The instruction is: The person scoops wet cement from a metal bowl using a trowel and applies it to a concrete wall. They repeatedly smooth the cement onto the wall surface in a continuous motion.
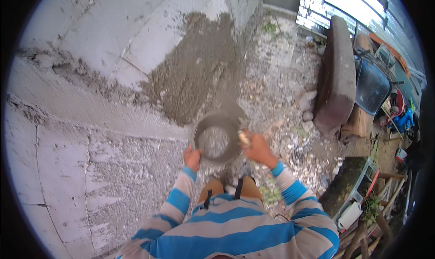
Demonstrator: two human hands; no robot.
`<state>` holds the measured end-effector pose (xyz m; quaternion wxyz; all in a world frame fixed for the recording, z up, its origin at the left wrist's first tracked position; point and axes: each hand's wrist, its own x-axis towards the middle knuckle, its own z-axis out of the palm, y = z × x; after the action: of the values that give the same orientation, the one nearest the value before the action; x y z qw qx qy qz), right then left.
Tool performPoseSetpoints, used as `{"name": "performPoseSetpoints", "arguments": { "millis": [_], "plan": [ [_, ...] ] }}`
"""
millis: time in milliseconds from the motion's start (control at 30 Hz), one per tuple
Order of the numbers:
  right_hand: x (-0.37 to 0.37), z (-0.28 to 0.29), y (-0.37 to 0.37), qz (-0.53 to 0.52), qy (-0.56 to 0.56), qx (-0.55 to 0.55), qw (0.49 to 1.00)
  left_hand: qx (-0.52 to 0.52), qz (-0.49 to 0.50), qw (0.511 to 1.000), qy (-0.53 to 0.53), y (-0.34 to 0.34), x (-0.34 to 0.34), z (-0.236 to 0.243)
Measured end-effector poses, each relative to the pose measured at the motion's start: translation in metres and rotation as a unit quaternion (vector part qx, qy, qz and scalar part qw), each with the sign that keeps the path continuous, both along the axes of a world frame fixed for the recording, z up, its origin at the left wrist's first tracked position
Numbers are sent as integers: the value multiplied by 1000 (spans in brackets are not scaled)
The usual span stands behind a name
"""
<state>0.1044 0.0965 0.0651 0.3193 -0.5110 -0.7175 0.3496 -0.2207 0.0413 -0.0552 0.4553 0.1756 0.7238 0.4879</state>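
In front of my body is a round, mortar-smeared bucket (213, 120), its mouth facing me, with a pale round patch at its bottom. My left hand (192, 158) is closed on the near left part of its rim. At the bucket's right side, my right hand (260, 150) grips the tan handle of a trowel (233, 108). The blade reaches over the far right rim and is smeared by motion. Just beyond the bucket, a rough patch of wet grey mortar (195, 69) covers part of the pale block wall (113, 23).
Rubble and stones (285, 96) litter the ground on the right. A long brown padded piece (336, 73) stands there, beside a dark chair back (373, 87). Scrap wood and a ladder-like frame (355, 191) lie at the lower right. A grey plastered band (90, 107) crosses the left wall.
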Motion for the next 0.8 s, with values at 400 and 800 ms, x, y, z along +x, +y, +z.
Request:
{"name": "performPoseSetpoints", "arguments": {
  "millis": [400, 800],
  "plan": [
    [91, -2, 143, 126, -281, -86, 947, 132, -284, 944, 106, 184, 118, 98],
    [88, -118, 124, 19, 366, -545, 754, 46, -500, 815, 289, 290, 151, 127]
  ]
}}
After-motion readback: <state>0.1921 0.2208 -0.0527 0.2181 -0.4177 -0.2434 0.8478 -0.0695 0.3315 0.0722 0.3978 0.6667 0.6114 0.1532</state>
